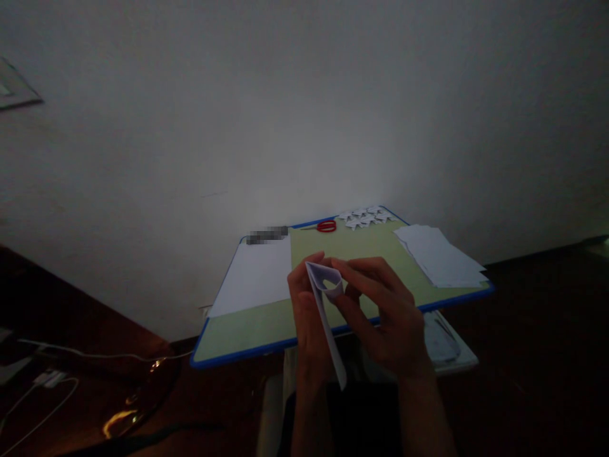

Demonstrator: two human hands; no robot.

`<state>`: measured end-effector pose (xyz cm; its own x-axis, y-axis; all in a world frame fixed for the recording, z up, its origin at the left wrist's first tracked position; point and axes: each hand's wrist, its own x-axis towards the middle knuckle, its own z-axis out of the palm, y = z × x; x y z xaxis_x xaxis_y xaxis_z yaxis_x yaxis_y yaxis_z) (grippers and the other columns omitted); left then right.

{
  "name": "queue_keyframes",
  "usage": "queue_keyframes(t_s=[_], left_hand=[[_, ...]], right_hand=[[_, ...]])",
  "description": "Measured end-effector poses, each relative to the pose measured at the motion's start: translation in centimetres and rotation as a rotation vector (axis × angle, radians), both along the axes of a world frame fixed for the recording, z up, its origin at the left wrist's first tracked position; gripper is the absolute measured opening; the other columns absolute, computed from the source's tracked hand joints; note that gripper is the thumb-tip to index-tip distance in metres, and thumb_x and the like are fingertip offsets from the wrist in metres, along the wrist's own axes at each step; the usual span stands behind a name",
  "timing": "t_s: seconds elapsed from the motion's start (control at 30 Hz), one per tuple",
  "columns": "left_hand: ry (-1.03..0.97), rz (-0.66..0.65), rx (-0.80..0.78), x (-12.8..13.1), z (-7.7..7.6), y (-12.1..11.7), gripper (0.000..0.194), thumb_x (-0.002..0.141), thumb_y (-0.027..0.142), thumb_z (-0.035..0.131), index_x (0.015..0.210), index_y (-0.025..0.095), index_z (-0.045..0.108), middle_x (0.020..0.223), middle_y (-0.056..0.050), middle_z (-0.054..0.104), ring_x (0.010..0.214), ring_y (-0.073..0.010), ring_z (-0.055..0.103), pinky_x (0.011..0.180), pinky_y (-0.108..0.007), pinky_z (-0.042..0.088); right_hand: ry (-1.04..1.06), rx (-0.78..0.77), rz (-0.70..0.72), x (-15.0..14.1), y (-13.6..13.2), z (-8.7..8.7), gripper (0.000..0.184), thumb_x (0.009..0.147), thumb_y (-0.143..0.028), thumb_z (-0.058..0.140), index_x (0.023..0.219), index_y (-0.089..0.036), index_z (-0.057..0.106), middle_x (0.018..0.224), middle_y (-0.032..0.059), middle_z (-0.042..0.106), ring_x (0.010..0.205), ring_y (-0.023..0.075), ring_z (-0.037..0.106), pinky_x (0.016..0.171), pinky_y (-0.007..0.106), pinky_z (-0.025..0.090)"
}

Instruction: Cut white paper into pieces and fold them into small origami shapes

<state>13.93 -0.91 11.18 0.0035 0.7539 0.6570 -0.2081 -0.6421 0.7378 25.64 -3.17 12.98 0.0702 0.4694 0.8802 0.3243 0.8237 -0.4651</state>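
head view: left hand [307, 311], half-closed, and right hand [387, 311], pinching, both hold folded paper [336, 291] by the worktop's [247, 336] near edge; uneven pressure could crease it crookedly, a slack pinch might uncurl it.

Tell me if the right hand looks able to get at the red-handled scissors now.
Probably not at once: the right hand grips the folded white paper, though nothing seems to block its way over the green tabletop to the red-handled scissors.

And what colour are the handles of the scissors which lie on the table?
The scissors' handles are red, as the head view shows.
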Motion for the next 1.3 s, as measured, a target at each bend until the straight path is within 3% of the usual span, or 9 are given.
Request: queue_keyframes(t_s=[0.27, 0.43, 0.63, 0.77, 1.1, 1.3], left_hand=[[-0.068, 0.111, -0.03, 0.1, 0.9, -0.2, 0.029, 0.11, 0.041, 0.045, 0.125, 0.029, 0.067, 0.122, -0.005, 0.071, 0.111, -0.0219, 0.069, 0.099, -0.04, 0.059], [0.007, 0.186, 0.121, -0.6, 1.8, 0.0, 0.024, 0.109, 0.03, 0.051, 0.117, 0.026, 0.074, 0.118, -0.004, 0.073, 0.112, -0.0189, 0.067, 0.1, -0.035, 0.056], [-0.022, 0.206, 0.24, -1.4, 2.3, 0.0, 0.014, 0.101, 0.024, 0.067, 0.11, 0.027, 0.078, 0.102, -0.003, 0.072, 0.094, -0.0149, 0.068, 0.079, -0.025, 0.056], [-0.056, 0.15, 0.298, -1.8, 2.4, -0.2, 0.016, 0.099, 0.022, 0.07, 0.111, 0.029, 0.077, 0.102, -0.002, 0.073, 0.095, -0.0162, 0.068, 0.08, -0.028, 0.057], [-0.039, 0.178, 0.399, -2.2, 2.9, -0.3, 0.023, 0.093, 0.014, 0.075, 0.111, 0.027, 0.079, 0.096, -0.002, 0.076, 0.092, -0.0188, 0.068, 0.083, -0.035, 0.057], [-0.042, 0.199, 0.39, -2.2, 2.7, -0.2, 0.015, 0.093, 0.018, 0.076, 0.104, 0.027, 0.08, 0.093, -0.001, 0.076, 0.092, -0.0191, 0.069, 0.083, -0.036, 0.058]], right_hand=[[0.018, -0.007, -0.033, -0.2, 0.0, 0.1, 0.058, 0.097, -0.007, 0.065, 0.148, -0.035, 0.06, 0.123, 0.0046, 0.066, 0.09, 0.0148, 0.068, 0.072, 0.028, 0.062], [0.02, 0.016, -0.051, 0.0, -0.2, 0.1, 0.057, 0.098, -0.006, 0.064, 0.146, -0.036, 0.061, 0.121, 0.0041, 0.068, 0.097, 0.0163, 0.069, 0.087, 0.033, 0.062], [0.024, -0.03, 0.022, 0.4, -0.5, 0.1, 0.054, 0.098, -0.009, 0.066, 0.145, -0.036, 0.063, 0.122, 0.0043, 0.07, 0.101, 0.0185, 0.07, 0.087, 0.035, 0.063], [0.053, -0.035, 0.065, 0.6, -0.6, 0.0, 0.05, 0.097, -0.014, 0.07, 0.141, -0.037, 0.066, 0.123, 0.0036, 0.071, 0.106, 0.021, 0.071, 0.086, 0.037, 0.063], [0.035, -0.052, 0.079, 1.0, -0.9, 0.0, 0.05, 0.095, -0.013, 0.073, 0.139, -0.037, 0.067, 0.121, 0.0024, 0.073, 0.107, 0.0205, 0.071, 0.085, 0.035, 0.062], [0.047, -0.043, 0.104, 1.0, -0.9, 0.0, 0.051, 0.094, -0.015, 0.075, 0.138, -0.04, 0.068, 0.12, 0.0019, 0.074, 0.104, 0.0212, 0.072, 0.082, 0.036, 0.063]])
